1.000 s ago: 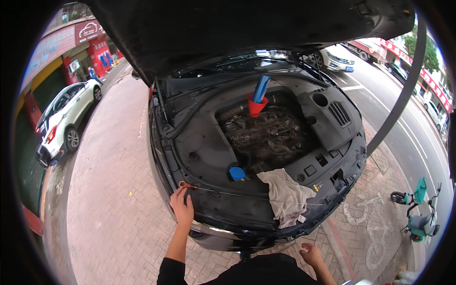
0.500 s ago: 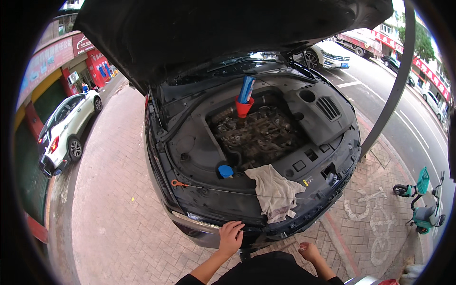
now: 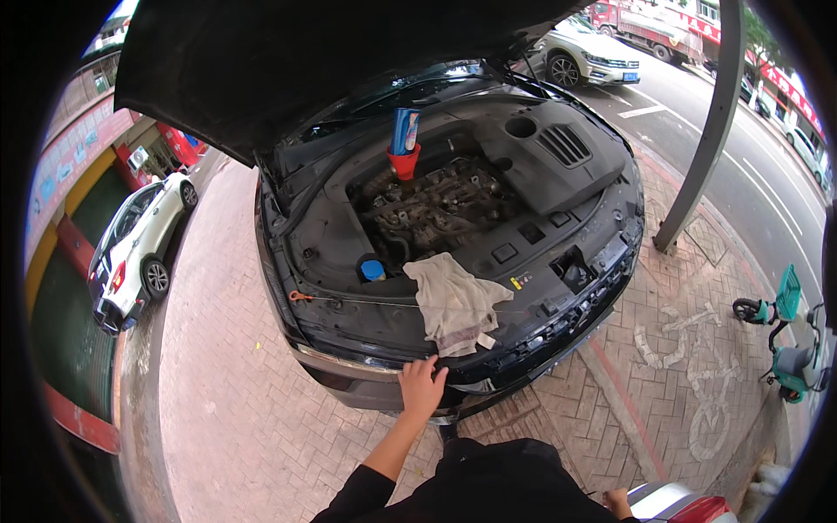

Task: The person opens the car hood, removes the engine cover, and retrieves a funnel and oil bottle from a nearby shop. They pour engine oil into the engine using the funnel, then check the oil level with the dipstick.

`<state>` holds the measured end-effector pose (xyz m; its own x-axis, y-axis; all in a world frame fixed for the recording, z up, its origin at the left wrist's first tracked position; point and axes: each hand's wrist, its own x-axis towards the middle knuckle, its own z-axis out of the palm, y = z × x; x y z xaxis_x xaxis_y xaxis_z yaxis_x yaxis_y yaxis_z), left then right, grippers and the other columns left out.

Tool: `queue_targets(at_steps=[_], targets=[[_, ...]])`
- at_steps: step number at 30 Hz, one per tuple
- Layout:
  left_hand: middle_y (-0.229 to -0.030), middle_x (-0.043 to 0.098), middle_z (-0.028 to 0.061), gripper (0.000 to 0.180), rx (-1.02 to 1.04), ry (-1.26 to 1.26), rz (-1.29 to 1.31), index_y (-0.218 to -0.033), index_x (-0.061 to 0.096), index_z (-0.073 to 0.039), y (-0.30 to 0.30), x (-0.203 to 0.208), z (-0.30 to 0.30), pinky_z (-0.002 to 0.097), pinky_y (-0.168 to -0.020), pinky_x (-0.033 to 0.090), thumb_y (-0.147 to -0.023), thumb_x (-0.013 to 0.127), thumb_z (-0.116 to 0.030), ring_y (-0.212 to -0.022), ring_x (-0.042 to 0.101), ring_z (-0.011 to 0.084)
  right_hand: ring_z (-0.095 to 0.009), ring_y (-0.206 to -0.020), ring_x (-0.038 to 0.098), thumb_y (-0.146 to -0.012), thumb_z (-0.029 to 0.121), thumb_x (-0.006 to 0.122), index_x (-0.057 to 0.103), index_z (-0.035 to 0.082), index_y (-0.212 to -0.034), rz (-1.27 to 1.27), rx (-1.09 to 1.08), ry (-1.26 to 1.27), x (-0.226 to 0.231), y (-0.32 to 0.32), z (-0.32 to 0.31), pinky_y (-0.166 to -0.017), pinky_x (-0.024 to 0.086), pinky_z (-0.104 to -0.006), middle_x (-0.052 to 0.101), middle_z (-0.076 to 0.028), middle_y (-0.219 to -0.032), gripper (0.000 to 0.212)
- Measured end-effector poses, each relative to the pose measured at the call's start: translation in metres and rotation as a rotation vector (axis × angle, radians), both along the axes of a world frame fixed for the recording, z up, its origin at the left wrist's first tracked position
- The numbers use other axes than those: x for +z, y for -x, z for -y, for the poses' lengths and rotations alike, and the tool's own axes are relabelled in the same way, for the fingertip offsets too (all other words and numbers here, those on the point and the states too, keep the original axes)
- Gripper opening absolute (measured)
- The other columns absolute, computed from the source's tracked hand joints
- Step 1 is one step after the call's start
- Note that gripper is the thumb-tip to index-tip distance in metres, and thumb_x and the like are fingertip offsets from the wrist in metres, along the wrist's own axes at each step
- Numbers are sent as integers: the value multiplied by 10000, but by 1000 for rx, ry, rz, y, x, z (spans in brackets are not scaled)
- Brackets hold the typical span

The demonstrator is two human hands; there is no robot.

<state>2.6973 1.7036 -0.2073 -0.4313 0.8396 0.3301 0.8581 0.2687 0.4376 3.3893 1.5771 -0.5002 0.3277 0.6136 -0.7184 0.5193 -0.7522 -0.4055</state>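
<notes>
My left hand (image 3: 422,389) rests at the front edge of a dark car (image 3: 357,388), fingers spread and holding nothing. Just beyond its fingertips lies a crumpled beige cloth (image 3: 458,301), draped over the front trim. My right hand (image 3: 617,503) is low at the bottom right, beside a silver vehicle with a red tail light; its fingers are mostly hidden. Upside down in a red funnel (image 3: 403,164) stands a blue bottle (image 3: 404,131), over the exposed engine (image 3: 445,205). An orange-handled dipstick (image 3: 300,296) lies across the trim, partly under the cloth, near a blue cap (image 3: 373,270).
Overhead is the raised hood (image 3: 305,61). A grey engine cover (image 3: 558,161) lies at the right of the bay. To the right stand a metal pole (image 3: 704,139) and a green scooter (image 3: 789,357). A silver vehicle (image 3: 658,501) is close behind on the right.
My left hand has slid right along the car's front edge toward the cloth, its fingers spreading. My right hand has dropped back toward the lower right. The whole view has shifted.
</notes>
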Motion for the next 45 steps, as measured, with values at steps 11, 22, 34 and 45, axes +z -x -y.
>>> queue_targets(at_steps=[11,22,34,45], targets=[[-1007,636,82,421,217,102,-301,-1158,722,-119,22,-9,-64,508,-833,440,-850,727,-407,-1015,575,324,-248,-669,713,-740,270,796,791,81,-944,-32,482,-313,-70,45,33,-638,564,-374,750,-84,-776,278],[-814,701,34,176,167,112,-217,-787,703,-122,55,-19,-68,501,-776,463,-765,789,-274,-925,628,294,-379,-990,705,-784,307,690,793,126,-1021,134,7,-12,40,114,26,-883,561,-437,744,-193,-1015,315],[-1178,688,87,305,-218,244,-567,-1103,764,-187,37,-10,-50,560,-928,450,-962,599,-402,-1159,567,331,-449,-1021,662,-820,346,642,758,0,-956,51,-98,-1,52,206,71,-883,544,-483,700,-284,-1039,389],[-880,594,72,128,-349,-238,-443,-906,652,-149,31,-13,-47,508,-788,411,-835,703,-243,-904,571,346,-400,-979,678,-847,338,599,778,122,-974,216,331,-48,-23,190,114,-839,545,-472,730,-183,-1028,307]])
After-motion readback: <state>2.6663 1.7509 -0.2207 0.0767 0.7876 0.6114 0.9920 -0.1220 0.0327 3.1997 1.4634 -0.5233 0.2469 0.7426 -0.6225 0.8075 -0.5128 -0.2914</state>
